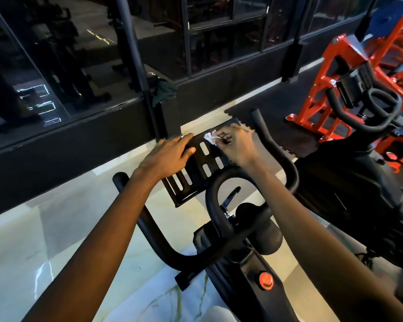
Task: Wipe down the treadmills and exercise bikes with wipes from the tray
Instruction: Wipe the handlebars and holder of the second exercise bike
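Pinching a crumpled wipe [208, 138] with my right hand [235, 147] at 1 o'clock on the exercise bike's [242, 263] slotted plate [197, 180]. Left hand [170, 155] lies flat, fingers straight, on its 10 o'clock edge.

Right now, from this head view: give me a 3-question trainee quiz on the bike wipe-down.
1. True or false: the right hand pinches a white wipe.
2. The left hand rests flat on: A the slotted plate, B a dumbbell, C a water bottle.
3. Fill in: the knob low on the bike is coloured ___.
Key: 1 true; 2 A; 3 red.
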A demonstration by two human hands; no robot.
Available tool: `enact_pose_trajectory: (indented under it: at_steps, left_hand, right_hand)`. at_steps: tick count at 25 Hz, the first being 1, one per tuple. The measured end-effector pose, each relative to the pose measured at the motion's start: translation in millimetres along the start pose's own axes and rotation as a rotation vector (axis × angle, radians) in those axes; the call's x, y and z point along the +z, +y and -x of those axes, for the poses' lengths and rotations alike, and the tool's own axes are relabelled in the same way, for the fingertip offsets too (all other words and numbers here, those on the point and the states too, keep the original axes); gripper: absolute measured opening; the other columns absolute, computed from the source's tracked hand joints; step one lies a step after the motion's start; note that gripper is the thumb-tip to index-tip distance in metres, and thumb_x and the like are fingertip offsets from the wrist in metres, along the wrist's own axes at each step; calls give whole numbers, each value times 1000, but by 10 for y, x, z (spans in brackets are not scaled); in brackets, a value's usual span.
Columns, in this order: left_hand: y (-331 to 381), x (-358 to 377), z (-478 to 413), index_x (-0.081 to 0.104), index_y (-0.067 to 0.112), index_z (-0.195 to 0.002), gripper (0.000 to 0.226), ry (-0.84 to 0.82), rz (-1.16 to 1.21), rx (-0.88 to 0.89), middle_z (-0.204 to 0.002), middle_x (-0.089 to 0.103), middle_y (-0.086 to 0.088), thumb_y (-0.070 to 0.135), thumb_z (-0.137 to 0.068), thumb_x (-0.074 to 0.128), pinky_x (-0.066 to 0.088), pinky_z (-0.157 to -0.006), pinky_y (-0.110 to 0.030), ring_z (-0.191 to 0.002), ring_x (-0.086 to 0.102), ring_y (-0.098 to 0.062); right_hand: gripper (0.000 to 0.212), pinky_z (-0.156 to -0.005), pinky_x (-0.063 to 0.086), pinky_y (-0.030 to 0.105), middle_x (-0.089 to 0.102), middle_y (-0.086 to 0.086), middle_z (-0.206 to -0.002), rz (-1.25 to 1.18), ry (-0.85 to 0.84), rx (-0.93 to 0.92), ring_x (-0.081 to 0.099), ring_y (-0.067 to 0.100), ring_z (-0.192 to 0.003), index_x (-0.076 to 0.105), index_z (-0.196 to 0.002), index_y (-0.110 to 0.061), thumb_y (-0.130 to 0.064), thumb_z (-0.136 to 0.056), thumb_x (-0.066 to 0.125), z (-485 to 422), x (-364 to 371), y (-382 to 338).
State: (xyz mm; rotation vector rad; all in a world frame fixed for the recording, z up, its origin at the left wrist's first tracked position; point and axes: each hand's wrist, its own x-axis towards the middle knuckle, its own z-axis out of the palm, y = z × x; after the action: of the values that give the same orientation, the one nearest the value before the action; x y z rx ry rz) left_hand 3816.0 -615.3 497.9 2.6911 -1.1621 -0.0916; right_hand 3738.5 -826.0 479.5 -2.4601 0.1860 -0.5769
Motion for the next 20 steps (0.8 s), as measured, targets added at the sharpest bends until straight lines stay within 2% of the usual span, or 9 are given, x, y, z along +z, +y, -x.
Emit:
enact_pose_trajectory:
  at_steps: [2, 6, 9, 11, 14, 15, 17, 20]
  left_hand:
    - [-48, 19, 17, 20, 30, -160, 55, -7, 15, -14, -156, 41, -5, 47, -108, 30, 32, -117, -49, -141, 40, -29]
    - [-64, 60, 70, 22, 32, -158, 54, 33, 10, -23, -153, 44, -3, 47, -107, 32, 43, -104, -47, -134, 48, -27]
    - [-95, 68, 38, 23, 36, -157, 53, 17, 44, -48, -154, 42, -1, 48, -106, 35, 45, -102, -49, -135, 48, -26]
    - [-129, 53, 21, 25, 36, -156, 53, -17, 75, -60, -154, 43, 0, 44, -106, 39, 46, -103, -48, -136, 47, -26]
    - [-255, 50, 64, 35, 31, -153, 48, -8, 38, -110, -145, 51, -3, 35, -106, 44, 46, -100, -43, -130, 52, -27]
    - [-315, 77, 110, 39, 31, -150, 45, 10, 57, -139, -141, 55, -3, 34, -106, 46, 48, -99, -43, -126, 55, -27]
    - [-392, 165, 213, 46, 31, -146, 42, 71, 144, -187, -132, 61, -4, 31, -104, 49, 51, -98, -45, -119, 58, -26]
    - [-381, 251, 250, 52, 33, -141, 40, 178, 187, -225, -123, 64, 0, 27, -101, 54, 52, -97, -43, -114, 61, -24]
  right_hand:
    - [18, -80, 46, 18, 62, -3, -101, 55, 5, -27, 57, 8, -84, 75, -106, -18, -16, -89, 71, 91, 55, 47]
    - [17, -77, 42, 4, 61, -11, -96, 8, -92, 24, 57, 1, -82, 77, -100, -20, -13, -85, 74, 307, 55, 156]
    - [19, -81, 46, 8, 65, -10, -98, -43, 24, 34, 59, 1, -81, 77, -103, -25, -17, -86, 72, 197, 44, 162]
    - [22, -83, 46, 8, 64, -5, -104, -57, 75, -30, 60, 4, -84, 76, -110, -22, -20, -89, 73, 139, 103, 99]
    - [28, -92, 53, 26, 66, 4, -111, -31, 35, -134, 65, 16, -96, 74, -115, -14, -14, -87, 75, 232, 278, 22]
    - [27, -91, 54, 27, 67, 5, -110, -46, 46, -147, 65, 16, -96, 75, -114, -14, -11, -87, 74, 266, 300, 8]
    - [24, -88, 54, 22, 68, 3, -106, -98, 59, -121, 66, 11, -89, 76, -112, -17, -11, -89, 72, 232, 258, -27]
    - [20, -84, 43, 2, 66, -1, -104, -181, 132, -23, 61, -3, -80, 77, -108, -18, -12, -90, 70, 20, 148, -113]
